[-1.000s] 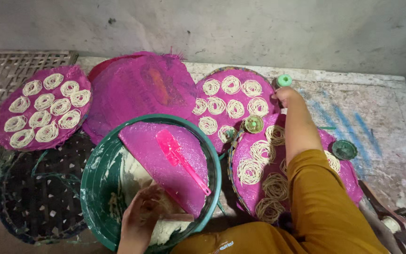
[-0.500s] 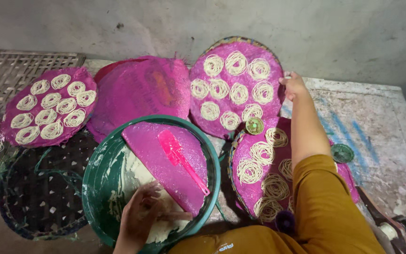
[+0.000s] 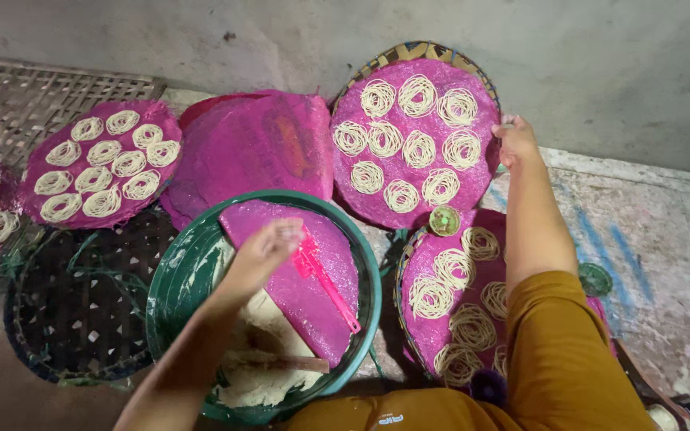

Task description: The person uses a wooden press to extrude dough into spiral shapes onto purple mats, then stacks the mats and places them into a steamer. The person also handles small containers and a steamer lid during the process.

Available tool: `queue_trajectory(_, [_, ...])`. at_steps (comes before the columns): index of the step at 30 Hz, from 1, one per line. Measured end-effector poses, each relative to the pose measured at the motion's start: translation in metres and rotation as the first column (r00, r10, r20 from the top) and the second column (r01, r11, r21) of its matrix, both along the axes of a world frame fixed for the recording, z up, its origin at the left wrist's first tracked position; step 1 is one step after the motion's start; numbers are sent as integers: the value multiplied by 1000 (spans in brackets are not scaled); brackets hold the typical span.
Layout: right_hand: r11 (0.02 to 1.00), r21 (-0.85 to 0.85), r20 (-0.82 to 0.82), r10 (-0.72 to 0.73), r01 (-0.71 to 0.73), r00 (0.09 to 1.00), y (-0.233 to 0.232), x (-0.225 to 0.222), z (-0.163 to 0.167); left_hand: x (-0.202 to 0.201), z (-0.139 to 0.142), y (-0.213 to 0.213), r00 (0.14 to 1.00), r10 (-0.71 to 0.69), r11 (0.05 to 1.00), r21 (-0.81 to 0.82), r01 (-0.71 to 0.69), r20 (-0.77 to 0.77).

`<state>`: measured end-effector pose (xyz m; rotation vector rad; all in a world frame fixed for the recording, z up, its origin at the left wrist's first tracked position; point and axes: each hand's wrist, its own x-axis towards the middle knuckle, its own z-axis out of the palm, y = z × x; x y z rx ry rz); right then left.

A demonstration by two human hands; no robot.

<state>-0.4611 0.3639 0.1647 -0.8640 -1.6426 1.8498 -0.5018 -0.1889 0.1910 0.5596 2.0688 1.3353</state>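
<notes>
Now, line by line:

Right hand: the right hand (image 3: 514,140) grips the right rim of the raised tray (image 3: 413,136), a round woven tray lined with pink cloth and carrying ten noodle coils; fingers closed on the edge.

Raised tray: half a second ago it stood tilted against the wall; a second ago it lay lower, over the near tray. It has since been pulled up and back, and it now leans on the wall (image 3: 600,72), upright enough to show its whole face.

Left hand: the left hand (image 3: 263,251) has come up out of the dough at the bottom of the green basin (image 3: 173,279) and now hovers over the pink cloth (image 3: 297,279) and pink brush (image 3: 321,275) laid there. Fingers look loosely curled; blur keeps me from telling whether they hold anything.

Near tray: the near tray (image 3: 441,295), below the raised one, is uncovered, with coils on pink cloth and a small green cap (image 3: 444,220) at its top edge.

Meaning: with the full tray stood aside, the near tray looks free for more work.

Elsewhere: another filled tray (image 3: 101,164) lies to the left, an empty dark basket (image 3: 73,303) below it.
</notes>
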Motion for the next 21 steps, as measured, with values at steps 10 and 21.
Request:
queue_trajectory(10, [998, 47, 87, 25, -29, 996, -23, -3, 23, -127, -93, 193, 854, 115, 936, 233, -265, 508])
queue_trajectory(21, [997, -41, -15, 62, -63, 998, -30, -3, 24, -144, -85, 213, 935, 293, 829, -435, -353, -200])
